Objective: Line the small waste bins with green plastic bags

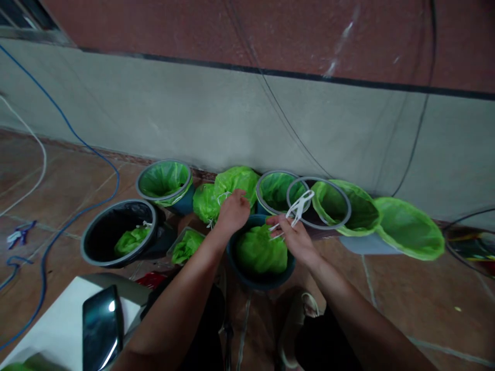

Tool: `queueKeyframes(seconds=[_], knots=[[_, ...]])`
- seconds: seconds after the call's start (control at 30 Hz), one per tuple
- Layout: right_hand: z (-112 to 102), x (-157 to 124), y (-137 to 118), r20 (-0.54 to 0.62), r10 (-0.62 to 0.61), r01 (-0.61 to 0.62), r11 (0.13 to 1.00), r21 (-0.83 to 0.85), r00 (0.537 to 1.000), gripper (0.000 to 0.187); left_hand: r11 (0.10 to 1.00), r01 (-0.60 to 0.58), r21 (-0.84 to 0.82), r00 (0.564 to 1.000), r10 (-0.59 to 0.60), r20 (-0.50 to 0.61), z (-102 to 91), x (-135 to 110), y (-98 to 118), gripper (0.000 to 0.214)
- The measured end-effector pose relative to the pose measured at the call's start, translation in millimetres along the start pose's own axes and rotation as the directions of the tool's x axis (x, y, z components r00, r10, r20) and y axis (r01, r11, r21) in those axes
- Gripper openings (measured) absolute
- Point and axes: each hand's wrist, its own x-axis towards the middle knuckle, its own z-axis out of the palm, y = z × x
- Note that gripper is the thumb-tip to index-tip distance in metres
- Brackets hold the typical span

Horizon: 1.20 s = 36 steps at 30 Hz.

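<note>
My left hand reaches forward with its fingers curled on a tied green bag by the wall. My right hand pinches the white drawstring of a green bag that sits in a dark round bin right in front of me. A loose grey ring lies just behind my right hand.
Several bins lined with green bags stand along the grey wall: one at the left, a dark one nearer me, and two tipped ones at the right. A blue cable runs over the tiled floor. A phone lies bottom left.
</note>
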Motion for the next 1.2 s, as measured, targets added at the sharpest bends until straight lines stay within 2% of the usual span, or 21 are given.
queueKeyframes(seconds=[0.03,0.07,0.13,0.17,0.2,0.23,0.33,0.47,0.53,0.63,0.73,0.83,0.9,1.03,1.1,1.2], knots=[[-2.8,-0.7,-3.1,0.016,0.008,-0.009,0.998,0.064,1.000,0.057,0.999,-0.030,0.037,0.995,0.027,0.096,3.6,-1.2,-4.0,0.034],[-5.6,-1.3,-6.4,0.029,0.008,-0.011,0.994,0.111,1.000,0.055,0.996,-0.088,0.020,0.972,0.082,0.220,8.8,-4.1,-6.1,0.037],[-11.6,-2.2,-12.7,0.045,-0.002,-0.005,0.988,0.157,0.999,0.052,0.970,-0.192,-0.147,0.863,0.239,0.446,22.3,-12.2,-6.6,0.041],[-14.8,-2.3,-15.1,0.049,-0.005,-0.004,0.987,0.163,0.999,0.051,0.947,-0.206,-0.248,0.805,0.308,0.507,29.6,-16.4,-6.0,0.043],[-17.9,-2.2,-16.7,0.048,-0.006,-0.002,0.986,0.165,0.999,0.050,0.922,-0.198,-0.333,0.768,0.356,0.532,36.4,-20.0,-5.3,0.044],[-20.7,-1.8,-17.4,0.045,-0.005,-0.002,0.986,0.164,0.999,0.050,0.901,-0.180,-0.395,0.752,0.385,0.535,42.4,-22.9,-5.0,0.045],[-25.6,0.0,-14.9,0.035,-0.003,-0.002,0.988,0.154,0.999,0.052,0.879,-0.132,-0.458,0.780,0.378,0.500,53.5,-27.1,-6.1,0.047],[-27.2,3.0,-7.8,-0.013,-0.001,0.002,0.992,0.125,1.000,0.060,0.918,-0.137,-0.372,0.828,0.312,0.466,57.8,-27.3,-9.4,0.038],[-29.5,4.2,-5.3,-0.054,-0.001,0.003,0.999,0.037,0.999,0.063,0.958,-0.133,-0.256,0.855,0.241,0.459,58.0,-26.4,-10.4,0.028],[-36.0,5.3,-1.5,-0.130,-0.059,0.034,0.983,-0.182,0.990,0.064,0.990,-0.103,-0.096,0.915,0.132,0.381,56.1,-22.2,-11.5,0.029],[-44.0,5.5,4.3,-0.165,-0.125,0.059,0.933,-0.355,0.978,0.064,0.998,-0.062,-0.033,0.969,0.068,0.239,53.4,-15.1,-14.9,0.029],[-48.4,5.1,8.6,-0.138,-0.085,0.019,0.909,-0.416,0.987,0.060,0.998,-0.030,-0.055,0.987,0.038,0.158,53.7,-8.6,-20.8,0.030],[-47.4,4.2,7.5,-0.128,-0.032,-0.013,0.941,-0.337,0.991,0.059,0.992,-0.022,-0.123,0.989,0.040,0.142,55.7,-6.5,-23.6,0.026],[-38.4,0.3,-4.2,-0.162,0.034,-0.028,0.999,0.036,0.986,0.058,0.950,-0.014,-0.311,0.989,0.059,0.138,56.7,-8.7,-18.3,0.022],[-34.7,-2.1,-11.1,-0.158,0.054,-0.029,0.987,0.158,0.986,0.059,0.892,0.060,-0.448,0.981,0.032,0.193,53.8,-11.5,-11.3,0.024],[-33.3,-5.0,-18.0,-0.121,0.083,-0.052,0.970,0.240,0.989,0.055,0.746,0.221,-0.628,0.944,-0.001,0.331,49.2,-14.8,-3.1,0.028]])
